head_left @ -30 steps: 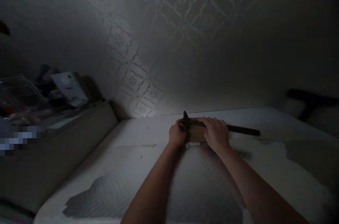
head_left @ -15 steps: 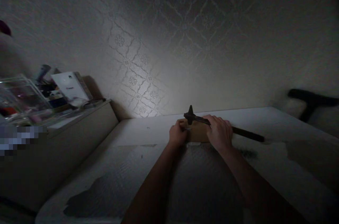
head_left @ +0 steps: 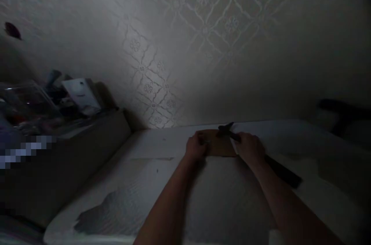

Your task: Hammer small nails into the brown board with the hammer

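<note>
A small brown board lies at the back of the white surface, close to the wall. My left hand is closed at the board's left side. A thin, pale, nail-like piece shows at its fingertips, too small and dark to make out surely. In my right hand is a hammer, gripped on the handle near the head. The head is over the board's upper right part, and the dark handle end sticks out to the right behind my wrist.
On the left, a cabinet carries a white box and a clear plastic case. A patterned wall rises behind. A dark blurred object stands at right. Grey worn patches mark the white surface.
My right hand has moved right with the hammer, whose head has swung from near my left fingers towards the board's right part. The handle end has dropped. My left hand stays nearly in place.
</note>
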Demonstrator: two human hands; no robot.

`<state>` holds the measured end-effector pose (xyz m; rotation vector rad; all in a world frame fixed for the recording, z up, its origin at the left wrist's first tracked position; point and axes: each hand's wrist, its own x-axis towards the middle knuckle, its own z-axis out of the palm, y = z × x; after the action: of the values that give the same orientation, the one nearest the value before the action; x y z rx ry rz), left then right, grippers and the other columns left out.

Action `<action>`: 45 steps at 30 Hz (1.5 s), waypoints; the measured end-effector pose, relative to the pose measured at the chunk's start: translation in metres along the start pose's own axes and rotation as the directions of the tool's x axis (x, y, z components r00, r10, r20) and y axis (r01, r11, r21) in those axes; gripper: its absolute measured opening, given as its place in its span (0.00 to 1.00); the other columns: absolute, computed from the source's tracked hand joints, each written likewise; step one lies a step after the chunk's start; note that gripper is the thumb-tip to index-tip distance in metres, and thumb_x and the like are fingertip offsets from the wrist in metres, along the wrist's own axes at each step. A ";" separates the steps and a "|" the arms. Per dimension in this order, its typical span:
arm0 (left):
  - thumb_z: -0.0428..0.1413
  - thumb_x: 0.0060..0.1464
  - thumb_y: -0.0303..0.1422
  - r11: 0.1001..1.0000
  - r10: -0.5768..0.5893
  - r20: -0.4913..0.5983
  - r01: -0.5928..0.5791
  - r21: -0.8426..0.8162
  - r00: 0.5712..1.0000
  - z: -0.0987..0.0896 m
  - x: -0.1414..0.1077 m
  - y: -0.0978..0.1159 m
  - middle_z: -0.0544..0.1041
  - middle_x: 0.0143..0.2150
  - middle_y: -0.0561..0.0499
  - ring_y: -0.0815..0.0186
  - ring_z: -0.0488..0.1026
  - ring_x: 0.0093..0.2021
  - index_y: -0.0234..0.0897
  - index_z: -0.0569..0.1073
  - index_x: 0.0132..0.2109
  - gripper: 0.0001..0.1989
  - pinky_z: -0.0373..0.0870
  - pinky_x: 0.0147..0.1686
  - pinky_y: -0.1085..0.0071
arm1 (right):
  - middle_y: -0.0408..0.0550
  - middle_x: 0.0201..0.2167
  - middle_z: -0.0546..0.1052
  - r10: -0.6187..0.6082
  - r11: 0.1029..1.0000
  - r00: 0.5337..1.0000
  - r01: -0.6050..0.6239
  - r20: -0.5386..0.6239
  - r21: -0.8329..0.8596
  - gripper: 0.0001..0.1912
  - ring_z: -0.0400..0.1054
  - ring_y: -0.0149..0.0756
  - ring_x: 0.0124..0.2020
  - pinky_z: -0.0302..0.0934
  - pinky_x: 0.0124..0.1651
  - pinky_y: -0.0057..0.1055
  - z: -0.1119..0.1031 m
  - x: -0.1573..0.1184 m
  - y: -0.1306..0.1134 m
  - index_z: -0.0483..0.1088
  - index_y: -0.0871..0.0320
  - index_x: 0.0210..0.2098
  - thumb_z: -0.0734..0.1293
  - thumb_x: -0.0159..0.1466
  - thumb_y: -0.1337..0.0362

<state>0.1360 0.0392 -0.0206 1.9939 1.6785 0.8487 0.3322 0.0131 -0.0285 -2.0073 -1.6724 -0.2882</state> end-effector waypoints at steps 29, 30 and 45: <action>0.43 0.58 0.31 0.726 -0.424 -0.329 0.533 0.434 0.844 -0.042 -0.007 -0.036 0.62 0.63 0.35 0.47 0.52 0.66 0.35 0.65 0.60 0.23 0.49 0.58 0.40 | 0.51 0.49 0.73 -0.516 0.830 0.856 0.509 -0.034 0.229 0.20 0.63 0.39 0.50 0.59 0.49 0.36 0.019 -0.018 -0.044 0.66 0.55 0.56 0.59 0.66 0.62; 0.43 0.58 0.31 0.727 -0.427 -0.333 0.538 0.428 0.841 -0.041 -0.007 -0.037 0.60 0.64 0.36 0.47 0.50 0.66 0.35 0.64 0.61 0.24 0.48 0.59 0.40 | 0.51 0.49 0.74 -0.522 0.828 0.853 0.511 -0.013 0.231 0.19 0.62 0.39 0.51 0.58 0.50 0.36 0.019 -0.019 -0.046 0.68 0.56 0.54 0.58 0.66 0.62; 0.42 0.58 0.26 0.735 -0.413 -0.352 0.536 0.416 0.840 -0.039 -0.003 -0.036 0.69 0.57 0.40 0.50 0.59 0.61 0.38 0.73 0.51 0.19 0.46 0.57 0.36 | 0.52 0.49 0.74 -0.516 0.837 0.850 0.474 0.104 0.274 0.18 0.62 0.40 0.52 0.56 0.53 0.38 0.019 -0.019 -0.045 0.70 0.56 0.53 0.58 0.66 0.62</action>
<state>0.0827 0.0402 -0.0159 1.6266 2.6265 0.4966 0.2818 0.0117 -0.0422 -1.4280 -2.2158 -0.0786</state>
